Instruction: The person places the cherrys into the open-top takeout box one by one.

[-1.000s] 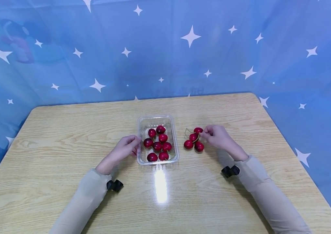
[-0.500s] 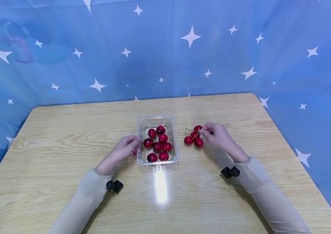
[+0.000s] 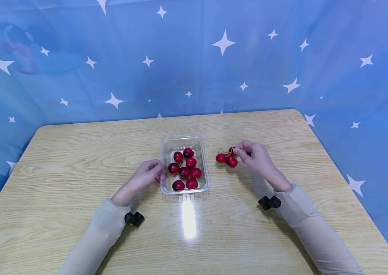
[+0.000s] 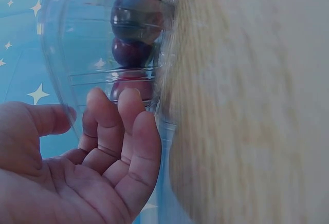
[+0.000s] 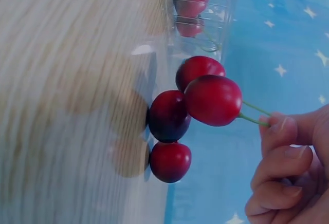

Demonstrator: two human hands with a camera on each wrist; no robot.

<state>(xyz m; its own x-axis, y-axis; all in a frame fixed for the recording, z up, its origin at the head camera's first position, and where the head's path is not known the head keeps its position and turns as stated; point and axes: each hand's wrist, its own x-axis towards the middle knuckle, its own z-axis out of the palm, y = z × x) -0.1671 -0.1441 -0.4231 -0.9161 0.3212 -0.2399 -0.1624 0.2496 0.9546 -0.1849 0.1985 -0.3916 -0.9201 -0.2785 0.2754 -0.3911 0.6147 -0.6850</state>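
Observation:
My left hand (image 3: 149, 172) holds the left side of a clear plastic container (image 3: 167, 142), thumb at the rim and fingers (image 4: 141, 147) against the outer wall. Several red cherries (image 3: 191, 162) lie inside. To the right of the container, my right hand (image 3: 255, 157) pinches thin green stems between thumb and forefinger. From these stems two red cherries (image 5: 213, 100) hang, raised off the table in the right wrist view. A darker cherry (image 5: 169, 116) and another red cherry (image 5: 170, 162) sit lower, close to the tabletop; whether they touch it I cannot tell.
The light wood table (image 3: 77, 168) spreads around both hands, with a bright reflection in front of the container. Its far edge meets a blue curtain (image 3: 187, 57) with white stars. A black device (image 3: 270, 202) sits at the right wrist, another (image 3: 134, 218) at the left.
My right hand has risen and moved slightly toward the back, drawing the cherries off with it by their stems. My left hand and the container stay where they were.

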